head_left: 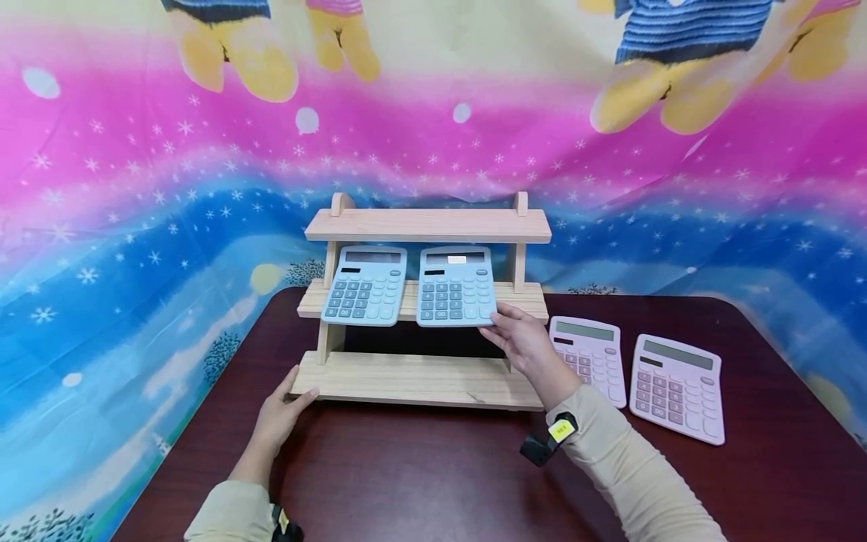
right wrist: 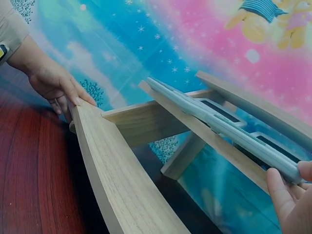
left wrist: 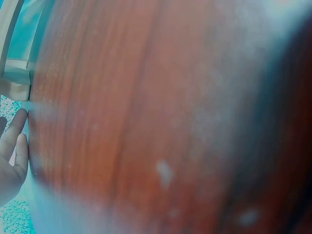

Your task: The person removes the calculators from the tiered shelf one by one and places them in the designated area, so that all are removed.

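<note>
A three-tier wooden display rack (head_left: 420,380) stands on the table. Two light-blue calculators lean on its middle shelf: the left calculator (head_left: 364,286) and the right calculator (head_left: 457,287). My right hand (head_left: 524,339) pinches the lower right corner of the right calculator, thumb and fingers at its edge; the right wrist view shows this hand (right wrist: 295,200) at the calculator's end. With my left hand (head_left: 281,410) I hold the left end of the bottom shelf, the thumb at its front edge. In the right wrist view the left hand's fingers (right wrist: 73,90) lie over that end.
Two pink calculators lie on the dark red table right of the rack: one pink calculator (head_left: 603,361) partly behind my right forearm, another pink calculator (head_left: 677,388) farther right. A printed cloth (head_left: 433,158) hangs behind the rack. The top shelf (head_left: 427,224) overhangs the blue calculators.
</note>
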Demonstrator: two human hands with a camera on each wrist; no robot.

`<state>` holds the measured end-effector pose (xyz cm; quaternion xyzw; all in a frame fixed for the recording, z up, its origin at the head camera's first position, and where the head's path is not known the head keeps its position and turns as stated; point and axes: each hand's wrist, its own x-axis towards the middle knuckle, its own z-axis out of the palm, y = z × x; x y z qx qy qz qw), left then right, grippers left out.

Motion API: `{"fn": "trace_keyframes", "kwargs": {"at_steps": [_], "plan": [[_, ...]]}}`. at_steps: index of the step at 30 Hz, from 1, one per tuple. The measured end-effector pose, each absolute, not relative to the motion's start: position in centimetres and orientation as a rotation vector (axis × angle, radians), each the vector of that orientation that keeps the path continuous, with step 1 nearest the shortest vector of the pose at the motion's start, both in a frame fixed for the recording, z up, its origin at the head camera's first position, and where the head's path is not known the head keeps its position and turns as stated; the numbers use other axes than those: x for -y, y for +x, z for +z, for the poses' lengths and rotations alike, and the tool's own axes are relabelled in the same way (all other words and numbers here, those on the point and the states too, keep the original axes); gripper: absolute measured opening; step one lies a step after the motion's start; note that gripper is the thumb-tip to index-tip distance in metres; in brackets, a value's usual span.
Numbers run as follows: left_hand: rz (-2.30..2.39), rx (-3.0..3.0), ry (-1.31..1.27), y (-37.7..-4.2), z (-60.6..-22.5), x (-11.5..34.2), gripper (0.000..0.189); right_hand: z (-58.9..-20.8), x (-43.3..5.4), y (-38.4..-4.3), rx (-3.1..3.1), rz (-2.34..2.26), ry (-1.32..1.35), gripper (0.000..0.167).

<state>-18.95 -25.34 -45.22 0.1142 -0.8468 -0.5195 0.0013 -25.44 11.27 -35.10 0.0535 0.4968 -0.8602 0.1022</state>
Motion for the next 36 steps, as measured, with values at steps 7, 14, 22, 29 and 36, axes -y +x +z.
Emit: {"fn": "trace_keyframes", "kwargs": {"at_steps": [7, 14, 22, 29, 36], "plan": [[-1.621, 2.662, 0.35, -19.0, -45.3, 25.3, 0.076, -35.0, -11.8, -24.9, -1.442, -2.56, 0.17, 0.045], [-1.615, 2.665, 0.343, -19.1, -45.3, 25.3, 0.077, -34.9, -12.7, -24.1, -1.442, -2.548, 0.127, 0.045], [-1.599, 2.678, 0.346, -19.1, -45.2, 25.4, 0.076, -35.0, -13.6, -22.8, -1.503, -2.533, 0.096, 0.046], [-1.614, 2.683, 0.353, -18.8, -45.2, 25.3, 0.077, -35.4, -14.6, -21.2, -1.498, -2.529, 0.072, 0.047], [-1.615, 2.684, 0.346, -18.6, -45.1, 25.3, 0.078, -35.6, -15.8, -19.5, -1.507, -2.529, 0.005, 0.047]]}}
